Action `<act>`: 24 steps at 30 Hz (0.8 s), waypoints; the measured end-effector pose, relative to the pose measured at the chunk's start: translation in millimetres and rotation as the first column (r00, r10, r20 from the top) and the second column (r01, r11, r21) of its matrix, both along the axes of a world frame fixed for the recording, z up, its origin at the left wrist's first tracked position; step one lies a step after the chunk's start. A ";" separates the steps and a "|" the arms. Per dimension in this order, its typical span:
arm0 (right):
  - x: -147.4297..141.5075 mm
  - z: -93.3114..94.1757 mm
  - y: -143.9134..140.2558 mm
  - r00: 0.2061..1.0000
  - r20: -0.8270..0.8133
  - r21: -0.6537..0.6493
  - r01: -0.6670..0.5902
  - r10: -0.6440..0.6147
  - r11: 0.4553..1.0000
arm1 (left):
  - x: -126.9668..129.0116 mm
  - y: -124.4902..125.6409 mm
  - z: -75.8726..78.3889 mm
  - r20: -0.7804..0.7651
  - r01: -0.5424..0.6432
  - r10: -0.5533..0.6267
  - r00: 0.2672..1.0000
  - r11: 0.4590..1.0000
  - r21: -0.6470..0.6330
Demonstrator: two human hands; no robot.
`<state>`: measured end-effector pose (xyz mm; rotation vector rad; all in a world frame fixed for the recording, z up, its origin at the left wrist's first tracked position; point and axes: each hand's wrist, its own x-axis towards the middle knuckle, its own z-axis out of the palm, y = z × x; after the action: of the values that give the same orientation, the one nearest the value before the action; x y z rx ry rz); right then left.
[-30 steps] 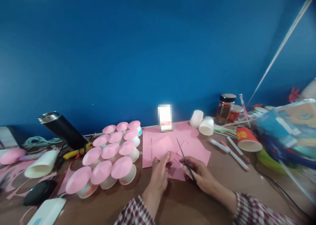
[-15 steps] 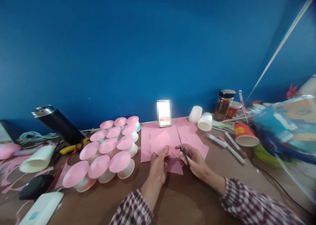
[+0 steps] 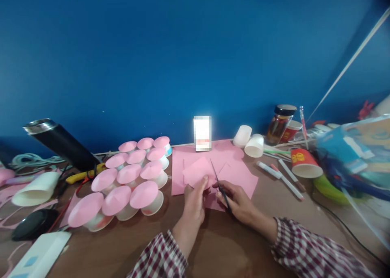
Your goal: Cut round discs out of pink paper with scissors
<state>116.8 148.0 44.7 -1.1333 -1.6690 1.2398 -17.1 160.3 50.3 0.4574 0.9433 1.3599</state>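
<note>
Scissors and pink paper in your hands

Scissors [image 3: 219, 186] sit in your right hand [image 3: 236, 200], fingers curled shut round the handles, blades pointing away from you. Your left hand [image 3: 193, 203] pinches a piece of pink paper [image 3: 198, 173] just beside the blades, over pink sheets [image 3: 237, 174] on the counter [image 3: 228, 249]. Pink-topped cups [image 3: 128, 180] stand left of your left fingers.

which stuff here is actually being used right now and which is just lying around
In use: left hand, pink paper piece, right hand, scissors, pink sheets.
Lying about: pink-topped cups, markers, jar, black flask, red cup.
</note>
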 end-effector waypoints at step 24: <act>-2.1 0.2 1.8 0.992 -0.123 -0.083 -0.019 0.009 0.996 | -2.3 0.9 2.8 -0.013 0.000 0.000 1.000 0.999 -0.054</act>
<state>114.7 149.8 44.9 -1.0744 -1.5484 1.3723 -19.4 161.2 53.1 0.4255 0.9889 1.3295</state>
